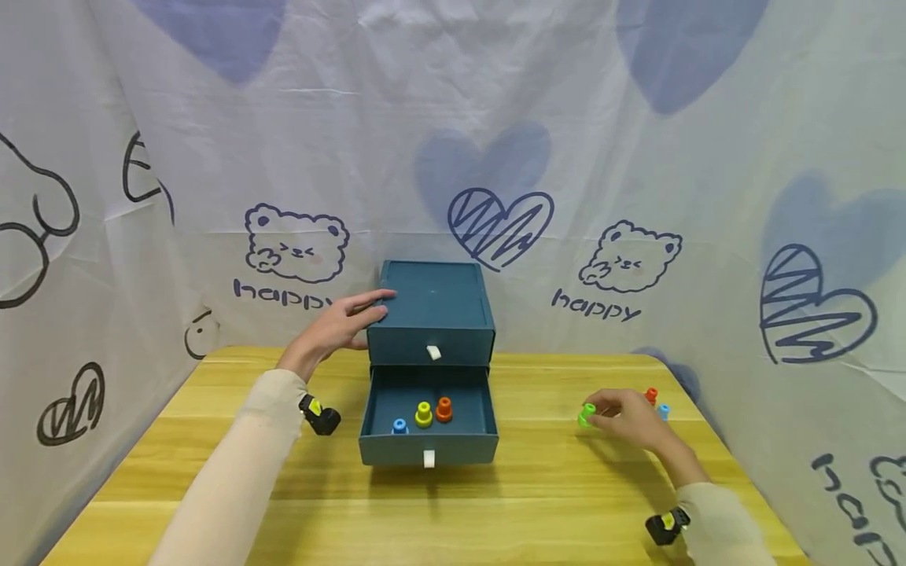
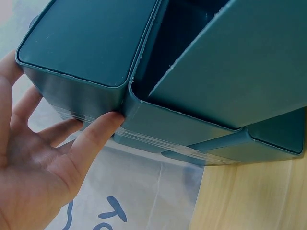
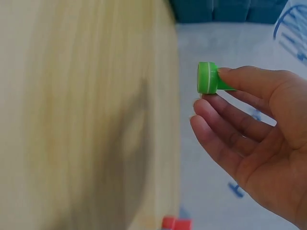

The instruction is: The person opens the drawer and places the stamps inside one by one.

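- The green peg (image 1: pixel 587 414) is pinched in the fingertips of the right hand (image 1: pixel 630 422), at the right side of the table (image 1: pixel 538 503), a little above or on the wood; which of the two I cannot tell.
- In the right wrist view the thumb and the first finger are curled onto the stem of the green peg (image 3: pixel 209 78), and its round head points away from the palm of the right hand (image 3: pixel 261 139); the other fingers are loosely bent under it.
- Just behind the right hand, on the far side, a red peg (image 1: pixel 651 395) and a light blue peg (image 1: pixel 663 410) stand on the table close to each other.
- The small drawer box (image 1: pixel 433 308) stands at the far middle of the table; its upper drawer is closed, its lower drawer (image 1: pixel 429 444) is pulled out toward the near side.
- In the lower drawer there are three pegs in a row: a blue peg (image 1: pixel 399 426) on the left, a yellow peg (image 1: pixel 423 414) in the middle, an orange peg (image 1: pixel 443 409) on the right.
- The left hand (image 1: pixel 341 324) rests on the left top edge of the drawer box, fingers straight and spread.
- In the left wrist view the fingertips of the left hand (image 2: pixel 45 158) touch the side wall of the drawer box (image 2: pixel 158 67), the palm stays off it.
- A white cloth (image 1: pixel 637 157) with bears and hearts hangs behind and beside the table.
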A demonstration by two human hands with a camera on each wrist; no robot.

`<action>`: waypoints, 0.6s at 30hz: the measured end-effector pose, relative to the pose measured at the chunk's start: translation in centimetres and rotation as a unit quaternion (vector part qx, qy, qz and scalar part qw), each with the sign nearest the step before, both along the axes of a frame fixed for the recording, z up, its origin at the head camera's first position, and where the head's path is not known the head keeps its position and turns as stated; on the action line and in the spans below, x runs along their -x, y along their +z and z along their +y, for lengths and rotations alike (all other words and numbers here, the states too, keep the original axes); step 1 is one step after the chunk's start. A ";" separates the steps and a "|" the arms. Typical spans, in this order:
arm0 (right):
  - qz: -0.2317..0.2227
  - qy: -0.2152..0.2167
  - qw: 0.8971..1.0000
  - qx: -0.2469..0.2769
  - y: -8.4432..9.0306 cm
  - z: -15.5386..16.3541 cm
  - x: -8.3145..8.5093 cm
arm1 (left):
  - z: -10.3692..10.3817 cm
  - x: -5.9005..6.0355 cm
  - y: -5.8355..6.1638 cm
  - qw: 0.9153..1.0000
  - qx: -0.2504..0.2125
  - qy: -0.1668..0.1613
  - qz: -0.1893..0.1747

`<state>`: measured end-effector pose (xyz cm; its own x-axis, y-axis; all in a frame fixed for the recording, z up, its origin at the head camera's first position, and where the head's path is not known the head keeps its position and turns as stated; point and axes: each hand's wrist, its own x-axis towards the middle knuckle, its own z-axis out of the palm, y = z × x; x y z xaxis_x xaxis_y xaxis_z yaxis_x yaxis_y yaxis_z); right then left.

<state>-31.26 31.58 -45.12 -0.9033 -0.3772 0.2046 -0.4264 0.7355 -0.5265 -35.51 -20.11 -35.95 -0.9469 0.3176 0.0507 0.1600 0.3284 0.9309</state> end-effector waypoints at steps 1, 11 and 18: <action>0.000 0.003 1.000 -0.001 0.2 -0.6 0.1 | -0.1 0.0 0.0 1.000 0.000 0.003 0.000; 0.009 0.047 0.999 0.018 1.7 -4.9 0.7 | -0.1 -0.2 0.0 1.000 -0.006 0.009 -0.007; 0.007 0.052 0.999 0.016 3.6 -6.9 0.6 | -0.1 -0.3 0.1 1.000 -0.005 0.009 -0.007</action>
